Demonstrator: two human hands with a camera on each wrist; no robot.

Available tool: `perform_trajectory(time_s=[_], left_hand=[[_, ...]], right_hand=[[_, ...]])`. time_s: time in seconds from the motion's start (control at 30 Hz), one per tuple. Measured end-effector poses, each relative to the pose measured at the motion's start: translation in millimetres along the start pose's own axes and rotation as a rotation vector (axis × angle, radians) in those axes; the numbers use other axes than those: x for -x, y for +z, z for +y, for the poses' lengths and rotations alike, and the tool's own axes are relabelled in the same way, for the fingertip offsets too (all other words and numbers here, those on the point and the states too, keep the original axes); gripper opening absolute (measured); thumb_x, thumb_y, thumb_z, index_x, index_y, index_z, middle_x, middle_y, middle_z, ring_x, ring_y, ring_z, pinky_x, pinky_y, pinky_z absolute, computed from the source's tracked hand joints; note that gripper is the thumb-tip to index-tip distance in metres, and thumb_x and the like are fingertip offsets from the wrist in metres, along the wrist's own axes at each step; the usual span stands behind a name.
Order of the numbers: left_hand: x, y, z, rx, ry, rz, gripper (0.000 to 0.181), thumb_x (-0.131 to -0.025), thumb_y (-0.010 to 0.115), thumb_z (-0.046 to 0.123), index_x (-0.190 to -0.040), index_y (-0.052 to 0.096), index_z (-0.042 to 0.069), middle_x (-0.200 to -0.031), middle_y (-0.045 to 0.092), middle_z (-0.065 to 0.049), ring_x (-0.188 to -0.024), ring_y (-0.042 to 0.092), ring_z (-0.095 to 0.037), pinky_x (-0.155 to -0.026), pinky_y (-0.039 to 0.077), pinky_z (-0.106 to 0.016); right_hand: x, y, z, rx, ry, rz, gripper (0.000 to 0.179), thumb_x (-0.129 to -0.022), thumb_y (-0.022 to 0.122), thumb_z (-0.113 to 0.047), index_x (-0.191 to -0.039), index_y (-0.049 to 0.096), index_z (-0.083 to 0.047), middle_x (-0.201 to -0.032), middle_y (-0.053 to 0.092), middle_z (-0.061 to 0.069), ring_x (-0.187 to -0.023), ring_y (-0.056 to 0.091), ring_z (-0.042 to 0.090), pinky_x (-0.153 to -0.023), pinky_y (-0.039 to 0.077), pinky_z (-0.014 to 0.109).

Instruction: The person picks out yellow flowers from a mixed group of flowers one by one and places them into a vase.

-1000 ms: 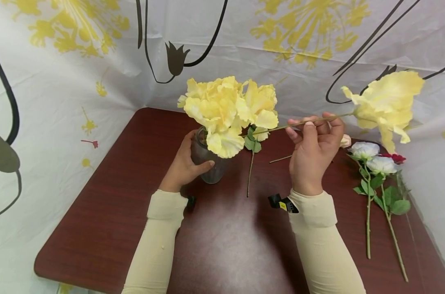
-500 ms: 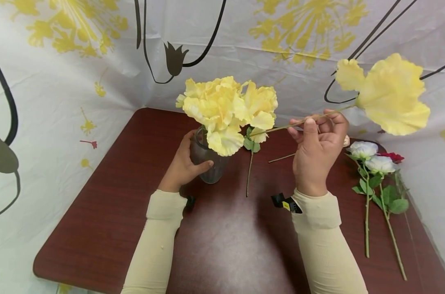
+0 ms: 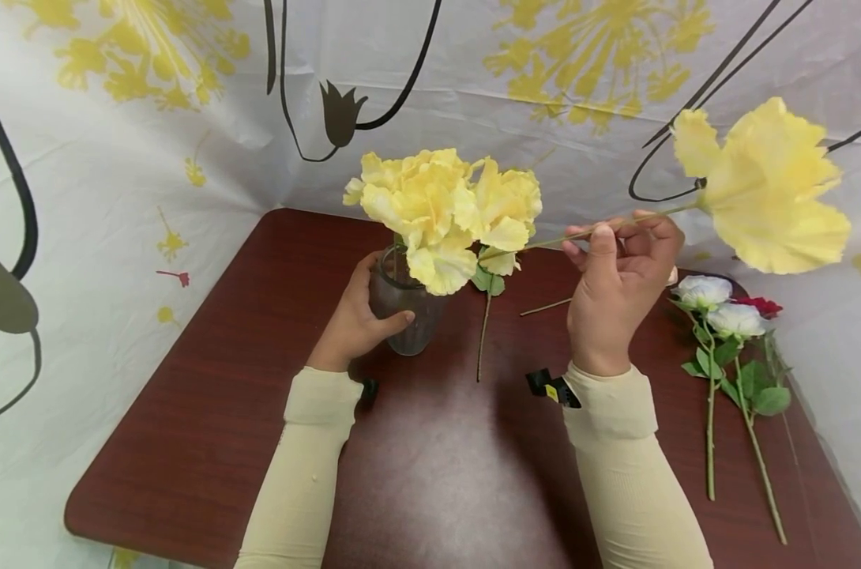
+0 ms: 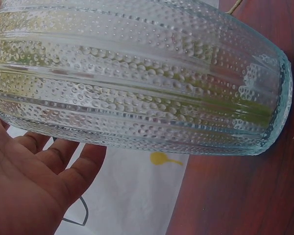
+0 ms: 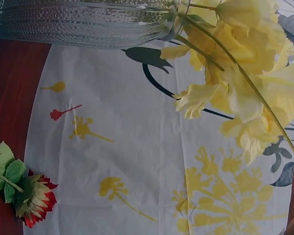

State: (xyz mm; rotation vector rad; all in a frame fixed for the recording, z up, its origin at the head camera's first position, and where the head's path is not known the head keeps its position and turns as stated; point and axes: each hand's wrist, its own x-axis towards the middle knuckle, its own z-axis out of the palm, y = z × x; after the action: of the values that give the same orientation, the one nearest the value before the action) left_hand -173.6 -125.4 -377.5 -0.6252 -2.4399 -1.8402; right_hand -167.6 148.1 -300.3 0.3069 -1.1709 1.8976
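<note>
My left hand (image 3: 362,316) grips a clear ribbed glass vase (image 3: 405,316) around its side, thumb in front. The left wrist view shows the vase's dimpled glass (image 4: 137,83) filling the top, with green stems inside and curved fingers (image 4: 83,169) along its side. Several large yellow artificial flowers (image 3: 423,197) stand in the vase and spread over its rim. My right hand (image 3: 611,292) pinches the thin stem of another yellow flower (image 3: 772,190), its bloom to the right. In the right wrist view that stem (image 5: 255,88) slants to the vase mouth (image 5: 181,19).
On the dark red table (image 3: 189,442), a leafy stem (image 3: 483,340) lies beside the vase. White roses (image 3: 736,320) and a red flower (image 3: 761,307) lie at the right. A printed white cloth (image 3: 430,71) hangs behind. The right wrist view shows a red-petalled flower (image 5: 41,198).
My right hand has shifted slightly right, and the bloom it holds has risen and turned, its petals now facing away to the right. My left hand and the vase stay in place.
</note>
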Motion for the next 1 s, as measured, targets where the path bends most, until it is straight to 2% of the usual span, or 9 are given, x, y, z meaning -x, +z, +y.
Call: perform_trajectory(time_s=[0.17, 0.23, 0.3, 0.4, 0.47, 0.53, 0.67, 0.77, 1.0], left_hand=[[0.9, 0.3, 1.8, -0.008, -0.018, -0.001, 0.091, -0.081, 0.075, 0.017, -0.154, 0.021, 0.004, -0.146, 0.035, -0.019, -0.126, 0.045, -0.033, -0.099, 0.043, -0.053], [1.7, -0.1, 1.1, -0.014, -0.014, -0.006, 0.093, -0.082, 0.075, 0.018, -0.154, 0.018, 0.003, -0.150, 0.031, -0.019, -0.132, 0.040, -0.033, -0.103, 0.039, -0.053], [1.5, -0.3, -1.2, -0.002, 0.026, -0.018, 0.093, -0.084, 0.075, 0.016, -0.155, 0.017, 0.003, -0.152, 0.029, -0.019, -0.135, 0.037, -0.032, -0.106, 0.036, -0.053], [-0.2, -0.1, -5.4, 0.004, 0.128, -0.023, 0.093, -0.084, 0.074, 0.010, -0.156, 0.015, 0.003, -0.154, 0.027, -0.017, -0.139, 0.033, -0.028, -0.110, 0.031, -0.050], [-2.0, 0.5, -7.6, 0.006, 0.195, -0.023, 0.092, -0.083, 0.075, 0.004, -0.155, 0.018, 0.004, -0.151, 0.031, -0.016, -0.136, 0.037, -0.026, -0.109, 0.033, -0.047], [-2.8, 0.8, -8.4, -0.015, 0.227, -0.014, 0.091, -0.082, 0.075, 0.002, -0.154, 0.020, 0.003, -0.149, 0.033, -0.015, -0.136, 0.037, -0.024, -0.110, 0.032, -0.046], [-2.1, 1.4, -6.9, -0.039, 0.207, -0.013, 0.087, -0.082, 0.076, 0.005, -0.151, 0.022, 0.001, -0.147, 0.035, -0.015, -0.137, 0.036, -0.025, -0.112, 0.029, -0.047], [-0.7, 2.0, -5.3, -0.034, 0.176, -0.021, 0.082, -0.083, 0.075, 0.006, -0.148, 0.026, -0.001, -0.144, 0.037, -0.018, -0.132, 0.040, -0.027, -0.108, 0.033, -0.049], [0.3, 3.3, -4.8, -0.013, 0.172, -0.030, 0.072, -0.083, 0.074, 0.004, -0.143, 0.036, -0.002, -0.138, 0.045, -0.016, -0.125, 0.047, -0.024, -0.106, 0.037, -0.045]], right_hand=[[-2.0, -0.1, 0.3, 0.018, -0.015, 0.012, 0.023, -0.092, 0.060, 0.009, -0.109, 0.047, 0.002, -0.090, 0.055, 0.023, -0.076, 0.063, 0.042, -0.068, 0.057, 0.040], [-0.7, 0.5, 0.4, 0.024, -0.015, -0.004, 0.023, -0.092, 0.061, 0.007, -0.109, 0.046, 0.003, -0.090, 0.055, 0.023, -0.078, 0.063, 0.042, -0.068, 0.057, 0.040], [2.2, 1.6, 1.0, 0.027, -0.011, -0.031, 0.024, -0.093, 0.062, 0.006, -0.111, 0.047, 0.002, -0.091, 0.055, 0.023, -0.079, 0.063, 0.042, -0.069, 0.057, 0.039], [7.5, 4.1, 3.0, 0.030, -0.010, -0.088, 0.024, -0.094, 0.061, 0.005, -0.113, 0.047, 0.002, -0.091, 0.056, 0.023, -0.082, 0.063, 0.041, -0.070, 0.057, 0.039], [10.9, 6.5, 4.7, 0.019, 0.001, -0.121, 0.024, -0.094, 0.061, 0.004, -0.114, 0.047, 0.002, -0.091, 0.056, 0.021, -0.084, 0.064, 0.040, -0.071, 0.057, 0.038], [14.3, 9.0, 6.6, 0.011, 0.026, -0.153, 0.023, -0.095, 0.060, 0.004, -0.113, 0.047, 0.002, -0.091, 0.055, 0.020, -0.084, 0.064, 0.039, -0.071, 0.057, 0.038], [22.0, 13.1, 10.5, 0.018, 0.100, -0.208, 0.026, -0.095, 0.059, 0.005, -0.116, 0.044, 0.001, -0.095, 0.055, 0.018, -0.086, 0.067, 0.036, -0.073, 0.057, 0.035], [27.6, 15.3, 14.6, 0.028, 0.154, -0.241, 0.026, -0.096, 0.058, 0.005, -0.116, 0.044, 0.000, -0.097, 0.054, 0.016, -0.087, 0.068, 0.033, -0.075, 0.056, 0.035], [37.3, 19.8, 26.2, 0.074, 0.219, -0.293, 0.021, -0.095, 0.061, 0.004, -0.102, 0.046, -0.008, -0.093, 0.058, 0.011, -0.085, 0.065, 0.022, -0.074, 0.054, 0.033]])
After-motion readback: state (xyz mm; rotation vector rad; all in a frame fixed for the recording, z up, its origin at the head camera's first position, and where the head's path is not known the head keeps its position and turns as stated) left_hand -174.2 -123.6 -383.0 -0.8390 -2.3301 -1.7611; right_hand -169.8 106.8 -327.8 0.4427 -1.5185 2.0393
